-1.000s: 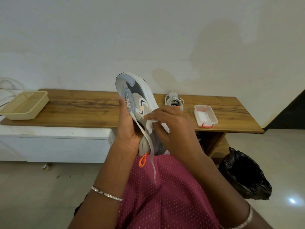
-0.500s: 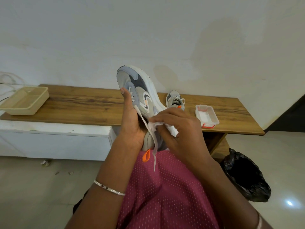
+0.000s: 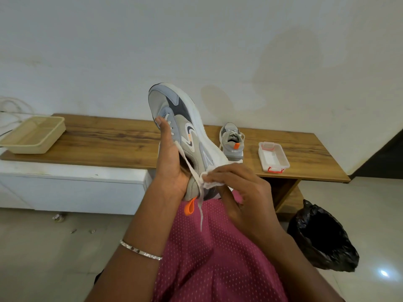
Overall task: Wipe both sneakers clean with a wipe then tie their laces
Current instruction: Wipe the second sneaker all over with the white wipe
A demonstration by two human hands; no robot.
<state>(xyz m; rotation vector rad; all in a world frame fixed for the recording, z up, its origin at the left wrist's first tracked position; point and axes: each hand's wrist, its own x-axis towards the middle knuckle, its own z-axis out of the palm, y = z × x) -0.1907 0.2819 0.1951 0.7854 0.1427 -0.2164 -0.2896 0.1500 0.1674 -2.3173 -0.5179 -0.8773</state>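
A wooden table [image 3: 104,140] stands by the white wall [image 3: 196,40]. The left hand [image 3: 172,164] grips a sneaker [image 3: 185,125], toe up; just right of it the right hand [image 3: 242,190] pinches a wipe [image 3: 211,182] on its heel side. Wiping seems in hand; next, the second sneaker [image 3: 232,141] beyond needs it.

We see a long wooden table [image 3: 109,140] against a plain white wall [image 3: 196,40]. At its left end sits a beige slatted basket [image 3: 32,136], and toward its right end a clear plastic box [image 3: 263,158] with red clasps. Under the table's left part stands a white cabinet [image 3: 76,188], with white cables [image 3: 13,105] looping above it. On the tiled floor [image 3: 43,247] we find small scraps [image 3: 57,216] near the cabinet and a black bin bag [image 3: 322,236] at the right.
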